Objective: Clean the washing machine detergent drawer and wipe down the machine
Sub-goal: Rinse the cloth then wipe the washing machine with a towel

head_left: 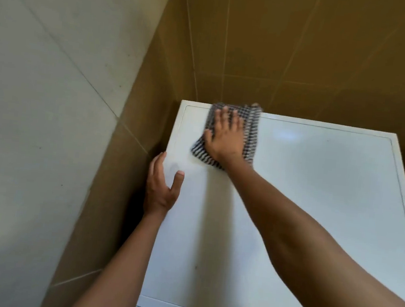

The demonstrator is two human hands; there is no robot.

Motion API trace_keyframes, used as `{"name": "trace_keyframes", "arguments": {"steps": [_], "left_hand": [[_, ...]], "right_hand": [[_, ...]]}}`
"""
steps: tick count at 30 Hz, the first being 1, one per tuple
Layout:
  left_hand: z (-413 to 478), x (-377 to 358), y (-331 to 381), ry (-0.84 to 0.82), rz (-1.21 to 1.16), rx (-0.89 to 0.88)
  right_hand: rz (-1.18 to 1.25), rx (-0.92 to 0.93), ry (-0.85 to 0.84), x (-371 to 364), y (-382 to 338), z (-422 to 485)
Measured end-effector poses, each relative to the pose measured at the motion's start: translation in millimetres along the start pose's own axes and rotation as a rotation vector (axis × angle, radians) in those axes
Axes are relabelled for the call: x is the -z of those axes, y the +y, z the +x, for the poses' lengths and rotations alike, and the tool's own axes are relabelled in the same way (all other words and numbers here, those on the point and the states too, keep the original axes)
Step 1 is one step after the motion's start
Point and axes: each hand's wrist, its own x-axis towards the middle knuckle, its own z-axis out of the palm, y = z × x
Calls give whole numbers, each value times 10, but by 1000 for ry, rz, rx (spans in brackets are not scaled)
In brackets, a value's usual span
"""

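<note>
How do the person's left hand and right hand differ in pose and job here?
The right hand lies flat, palm down, pressing the checked cloth onto the washer top near its far edge; the left hand holds no cloth. The left hand grips the top's left edge, thumb on the surface; the right sits away from that edge. Both touch the machine.

white washing machine top [305, 189] flat, glossy; dark checked cloth [251, 133] spread flat at its far-left corner, edge overhanging back
</note>
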Motion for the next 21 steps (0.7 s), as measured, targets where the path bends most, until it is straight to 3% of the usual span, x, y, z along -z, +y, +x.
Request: {"name": "trace_keyframes", "arguments": {"steps": [5, 9, 11, 15, 17, 19, 21], "left_hand": [[-17, 53, -70, 93, -26, -13], [-29, 58, -27, 69, -44, 8], [-45, 64, 7, 50, -88, 28], [-48, 55, 37, 24, -120, 32], [-46, 42, 25, 19, -121, 12], [-34, 27, -4, 23, -112, 2], [-24, 16, -28, 41, -112, -6]], "right_hand": [[-32, 456, -91, -224, -480, -575], [-10, 558, -87, -227, 29, -990], [19, 412, -20, -175, 380, -997], [69, -166, 123, -25, 784, -510], [106, -368, 146, 54, 704, -184], [129, -415, 107, 81, 478, 76], [101, -314, 62, 60, 170, 224]]}}
